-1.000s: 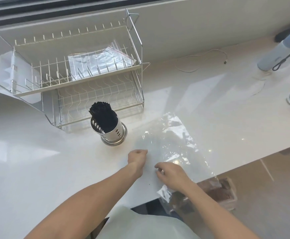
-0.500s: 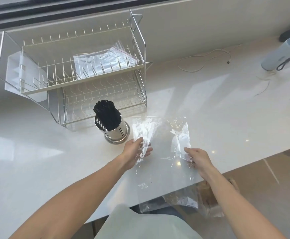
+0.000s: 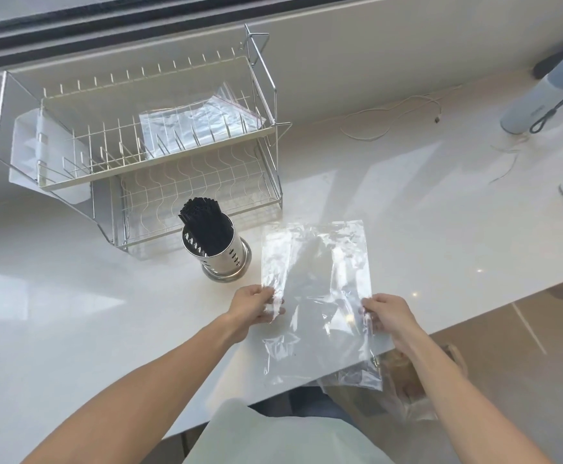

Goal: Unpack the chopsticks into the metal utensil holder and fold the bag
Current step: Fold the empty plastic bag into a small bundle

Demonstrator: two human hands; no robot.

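Bag: clear crinkled plastic bag (image 3: pixel 320 289) flat on white tabletop (image 3: pixel 440 229), just right of holder, near end overhanging edge.
L hand (image 3: pixel 256 308): pinches bag's left edge.
R hand (image 3: pixel 387 314): grips bag's right edge.
Holder: perforated round metal utensil holder (image 3: pixel 218 254), black chopsticks (image 3: pixel 204 226) inside.

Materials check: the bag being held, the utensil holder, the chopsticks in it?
Bag: thin clear plastic film; glossy, wrinkled, counter shows through. Utensil holder: looks like polished metal, probably stainless steel; mirror reflections, punched slots. Chopsticks: matte black; plastic or coated wood, cannot tell.
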